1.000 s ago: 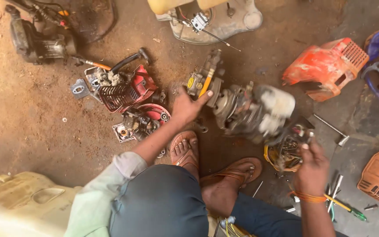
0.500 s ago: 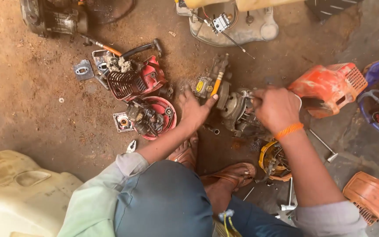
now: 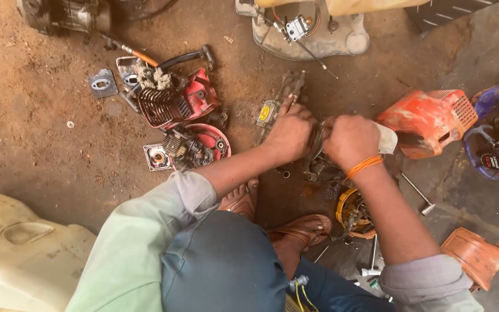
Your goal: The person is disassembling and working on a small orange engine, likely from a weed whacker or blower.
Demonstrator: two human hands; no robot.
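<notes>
A small greasy engine block (image 3: 319,164) sits on the dirt floor, left of the orange engine cover (image 3: 428,121). The left hand (image 3: 290,133) and right hand (image 3: 350,138) clamp it together, fingers curled tight (fingertips hidden). This looks like mid-disassembly; loosening a part likely needs firm twisting grip.

Two bare hands on a dirty grey metal engine block (image 3: 317,164), on a brown dirt floor (image 3: 41,115).

The left hand (image 3: 291,134) and the right hand (image 3: 350,140) sit side by side, both closed on the engine. The right wrist wears an orange band (image 3: 363,166). At 3 o'clock from the hands lies an orange plastic engine cover (image 3: 428,120). At 9 o'clock lie a red finned metal casing (image 3: 177,104) and a round red metal part (image 3: 200,144). At 6 o'clock are brown leather sandals (image 3: 301,226).
</notes>
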